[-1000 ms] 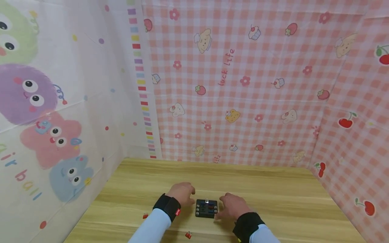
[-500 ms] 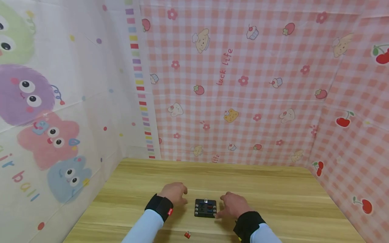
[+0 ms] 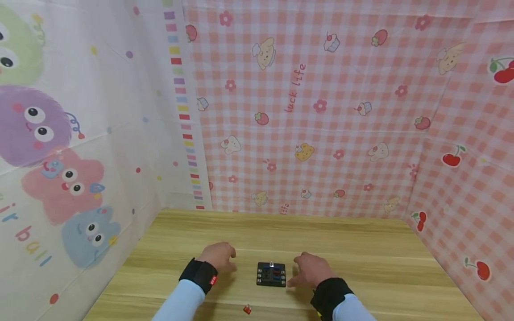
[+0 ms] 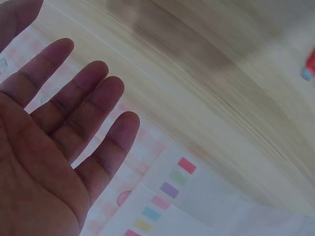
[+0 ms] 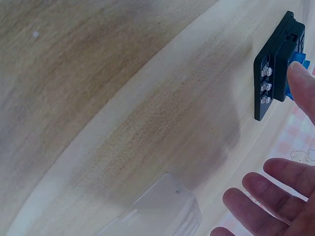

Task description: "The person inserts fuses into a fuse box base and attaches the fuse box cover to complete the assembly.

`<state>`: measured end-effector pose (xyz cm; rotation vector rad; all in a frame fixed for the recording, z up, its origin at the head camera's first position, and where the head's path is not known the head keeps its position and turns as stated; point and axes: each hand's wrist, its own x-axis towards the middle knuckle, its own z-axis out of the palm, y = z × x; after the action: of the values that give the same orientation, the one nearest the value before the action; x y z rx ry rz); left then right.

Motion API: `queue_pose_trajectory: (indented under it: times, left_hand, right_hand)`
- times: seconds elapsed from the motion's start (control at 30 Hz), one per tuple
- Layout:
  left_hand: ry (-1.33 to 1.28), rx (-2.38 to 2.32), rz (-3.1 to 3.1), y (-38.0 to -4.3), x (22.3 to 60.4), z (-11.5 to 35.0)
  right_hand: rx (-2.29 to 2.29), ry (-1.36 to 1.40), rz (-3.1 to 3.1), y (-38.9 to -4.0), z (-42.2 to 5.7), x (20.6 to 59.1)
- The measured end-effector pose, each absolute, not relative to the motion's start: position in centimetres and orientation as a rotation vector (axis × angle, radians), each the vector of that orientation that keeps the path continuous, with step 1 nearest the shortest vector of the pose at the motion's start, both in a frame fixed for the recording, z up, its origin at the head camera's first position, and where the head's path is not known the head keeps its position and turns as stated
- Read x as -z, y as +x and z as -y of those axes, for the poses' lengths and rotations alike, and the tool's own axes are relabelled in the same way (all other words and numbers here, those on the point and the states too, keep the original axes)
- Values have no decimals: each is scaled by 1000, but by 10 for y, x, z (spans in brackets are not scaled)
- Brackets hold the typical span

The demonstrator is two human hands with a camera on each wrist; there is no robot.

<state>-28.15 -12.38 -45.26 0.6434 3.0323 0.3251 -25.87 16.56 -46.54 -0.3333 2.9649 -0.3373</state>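
A black fuse block [image 3: 271, 274] with screw terminals along two sides and blue and red blade fuses lies on the table. To its left hovers my left hand [image 3: 218, 257], its fingers extended and holding nothing; the left wrist view shows the bare palm [image 4: 37, 162]. My right hand [image 3: 314, 269] is just right of the block, fingers spread. In the right wrist view the thumb [image 5: 302, 86] overlaps the block [image 5: 278, 66] near a blue fuse [image 5: 298, 58]; whether it touches, I cannot tell. One small red fuse [image 3: 247, 309] lies in front of the block.
The wood-grain table [image 3: 321, 236] meets a pink checked cloth [image 3: 321, 133] behind, with a white printed cloth [image 3: 152, 133] at left. A clear plastic piece [image 5: 167, 211] shows low in the right wrist view.
My left hand has moved left, away from the fuse block. A second small red piece at left is now hidden by the left arm. The right hand has shifted slightly right of the block.
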Motion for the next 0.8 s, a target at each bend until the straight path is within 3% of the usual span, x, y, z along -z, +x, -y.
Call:
queue_pose_trajectory:
  times: [0.8]
  left_hand:
    - [437, -341, -3008, -272, 448, 166]
  right_hand:
    - [324, -358, -2985, -258, -163, 469]
